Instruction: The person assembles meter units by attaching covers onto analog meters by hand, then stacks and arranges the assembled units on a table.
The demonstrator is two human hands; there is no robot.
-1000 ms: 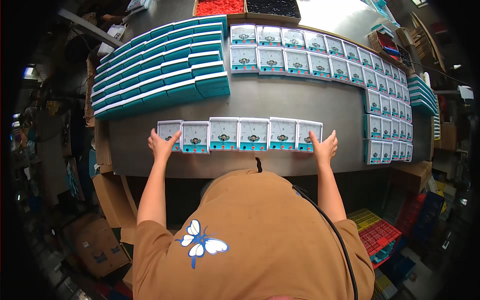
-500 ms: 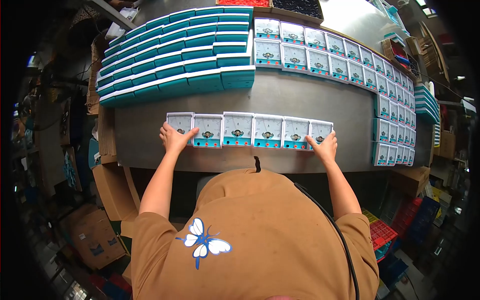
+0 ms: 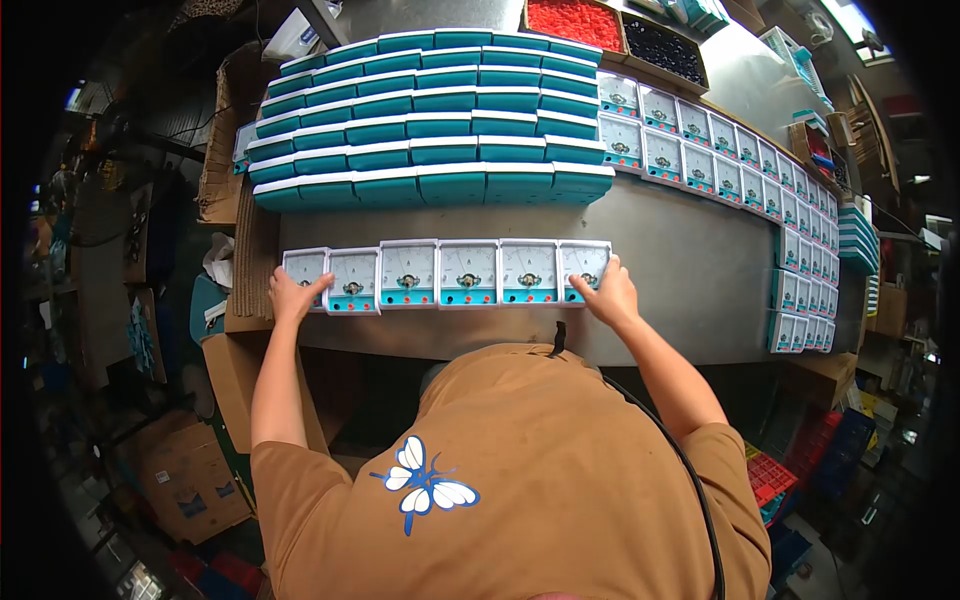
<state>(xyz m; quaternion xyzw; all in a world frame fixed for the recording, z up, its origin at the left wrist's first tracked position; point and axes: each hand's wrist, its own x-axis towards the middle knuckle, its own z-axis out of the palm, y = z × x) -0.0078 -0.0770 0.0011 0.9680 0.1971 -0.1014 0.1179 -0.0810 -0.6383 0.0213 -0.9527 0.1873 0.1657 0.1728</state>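
Hands, left [image 3: 292, 301] and right [image 3: 613, 297], part-open, gripping ends of meter row [image 3: 468, 272] | teal stack [image 3: 438, 126] beyond

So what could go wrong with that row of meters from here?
If the row of six meters is lifted, the middle ones could slip out, since the left hand and right hand touch only the ends. The row is slightly uneven, so squeezing might make it buckle. Pushed forward, it may knock the teal-and-white stack behind it.

Six-meter row [image 3: 467, 268]: dial figures too small to read; end meters [image 3: 588, 257] partly covered by left fingers [image 3: 317, 286] and right fingers [image 3: 584, 289]. Red parts [image 3: 572, 25]: cut by top edge. Shirt [image 3: 530, 470]: cut by bottom edge.
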